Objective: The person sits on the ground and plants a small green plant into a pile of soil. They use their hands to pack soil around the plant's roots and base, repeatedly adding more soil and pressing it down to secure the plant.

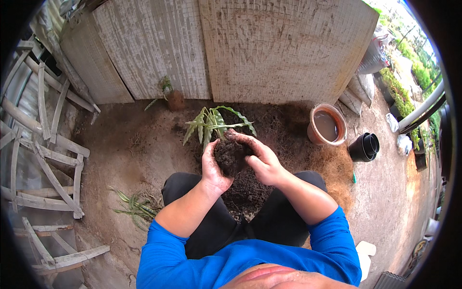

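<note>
Between my two palms is a dark, soil-covered root ball [231, 157], held above a heap of loose potting soil [249, 197] between my knees. My left hand [213, 166] cups its left side. My right hand [261, 155] curls over the top and right side, its fingers dirty with soil. A leafy plant [214, 123] with long, wavy-edged, pale-patterned leaves rises from the ball and leans away from me. The stem base is partly hidden by my fingers.
A bucket [313, 128] of murky water stands at right, beside stacked black plastic pots [357, 153] and brown fibre [334, 169]. Uprooted plants [135, 209] lie at left, near wooden frames [50, 202]. Another small plant with a root ball [175, 100] rests by the panel wall [288, 54].
</note>
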`<action>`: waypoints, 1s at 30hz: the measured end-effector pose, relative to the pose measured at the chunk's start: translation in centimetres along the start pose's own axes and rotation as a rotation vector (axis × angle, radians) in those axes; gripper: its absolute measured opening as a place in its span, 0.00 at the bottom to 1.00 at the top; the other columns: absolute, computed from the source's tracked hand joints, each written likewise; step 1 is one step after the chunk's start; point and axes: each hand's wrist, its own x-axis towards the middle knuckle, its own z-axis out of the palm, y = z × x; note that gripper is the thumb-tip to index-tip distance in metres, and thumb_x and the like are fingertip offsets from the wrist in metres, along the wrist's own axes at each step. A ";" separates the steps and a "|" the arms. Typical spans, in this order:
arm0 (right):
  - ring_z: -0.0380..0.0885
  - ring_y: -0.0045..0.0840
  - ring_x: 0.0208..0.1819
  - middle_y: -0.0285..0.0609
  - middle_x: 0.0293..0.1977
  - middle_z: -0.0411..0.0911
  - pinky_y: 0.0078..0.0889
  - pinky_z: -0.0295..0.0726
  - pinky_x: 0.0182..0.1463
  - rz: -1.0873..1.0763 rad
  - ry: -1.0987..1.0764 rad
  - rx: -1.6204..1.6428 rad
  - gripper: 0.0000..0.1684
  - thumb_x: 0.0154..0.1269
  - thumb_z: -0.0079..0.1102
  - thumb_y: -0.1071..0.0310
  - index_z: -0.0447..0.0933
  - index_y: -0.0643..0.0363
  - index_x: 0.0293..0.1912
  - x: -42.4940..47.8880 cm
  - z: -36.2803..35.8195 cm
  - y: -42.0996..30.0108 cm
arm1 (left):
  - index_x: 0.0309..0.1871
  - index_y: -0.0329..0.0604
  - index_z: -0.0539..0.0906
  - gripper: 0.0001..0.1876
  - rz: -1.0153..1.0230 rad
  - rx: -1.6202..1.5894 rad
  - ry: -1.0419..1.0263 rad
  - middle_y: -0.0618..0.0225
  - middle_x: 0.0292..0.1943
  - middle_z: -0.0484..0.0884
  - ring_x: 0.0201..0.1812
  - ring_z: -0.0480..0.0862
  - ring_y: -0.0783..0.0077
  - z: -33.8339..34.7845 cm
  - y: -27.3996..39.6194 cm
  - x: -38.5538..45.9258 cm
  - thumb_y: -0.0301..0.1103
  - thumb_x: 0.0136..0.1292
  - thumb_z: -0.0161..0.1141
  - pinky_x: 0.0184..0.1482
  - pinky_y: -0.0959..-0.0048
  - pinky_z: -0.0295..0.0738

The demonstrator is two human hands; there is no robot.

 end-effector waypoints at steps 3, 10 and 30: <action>0.58 0.32 0.63 0.52 0.57 0.63 0.32 0.53 0.66 0.077 -0.004 -0.049 0.31 0.49 0.36 0.80 0.62 0.68 0.57 0.2 0.0 -0.2 | 0.43 0.50 0.79 0.20 0.006 0.008 0.007 0.67 0.39 0.81 0.41 0.80 0.65 0.2 0.1 -0.1 0.48 0.60 0.40 0.42 0.62 0.76; 0.57 0.32 0.64 0.50 0.59 0.61 0.33 0.49 0.67 0.075 -0.001 0.139 0.34 0.47 0.36 0.82 0.59 0.69 0.59 0.0 0.3 -0.3 | 0.43 0.50 0.79 0.20 -0.009 0.001 0.021 0.67 0.40 0.81 0.42 0.80 0.64 0.0 0.1 -0.1 0.49 0.59 0.40 0.42 0.61 0.76; 0.58 0.35 0.63 0.52 0.57 0.64 0.33 0.52 0.67 0.072 -0.004 -0.187 0.35 0.41 0.35 0.85 0.66 0.64 0.54 0.4 0.2 0.7 | 0.43 0.49 0.79 0.21 0.066 0.073 -0.018 0.67 0.40 0.81 0.43 0.79 0.66 -0.8 -0.2 0.8 0.49 0.59 0.40 0.46 0.63 0.73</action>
